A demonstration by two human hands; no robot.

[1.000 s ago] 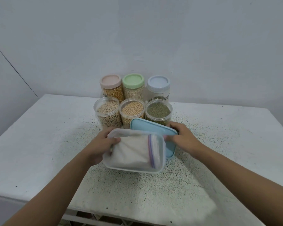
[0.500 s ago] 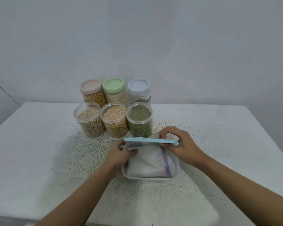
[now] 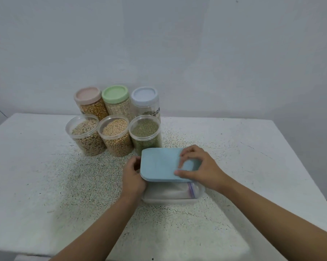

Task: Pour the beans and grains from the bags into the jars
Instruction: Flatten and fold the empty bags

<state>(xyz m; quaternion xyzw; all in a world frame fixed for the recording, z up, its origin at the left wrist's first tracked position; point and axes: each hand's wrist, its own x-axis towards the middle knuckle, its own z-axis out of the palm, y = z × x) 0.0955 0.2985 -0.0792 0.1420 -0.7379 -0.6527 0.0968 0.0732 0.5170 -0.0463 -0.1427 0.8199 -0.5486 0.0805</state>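
Pouring looks about done. Six jars [image 3: 114,136] stand on the tabletop [image 3: 45,185]: three capped behind, three open in front, all full. One bag [image 3: 166,191], seemingly emptied, lies in the one clear box [image 3: 170,200] just before them. The left hand [image 3: 132,178] grips the box's side. The right hand [image 3: 200,168] curls its fingers over the single blue lid [image 3: 159,164], seating it. Capping the front three seems to be all that's left.

The blue lid [image 3: 162,164] is smooth, matt plastic. The box [image 3: 177,201] under it is clear, faintly glossy plastic, and the bag [image 3: 166,191] inside is thin, cloudy plastic film. The jars [image 3: 113,138] are clear, shiny plastic with matt pastel plastic caps [image 3: 115,92], and the white table [image 3: 36,176] looks matt, grainy and dark-speckled.
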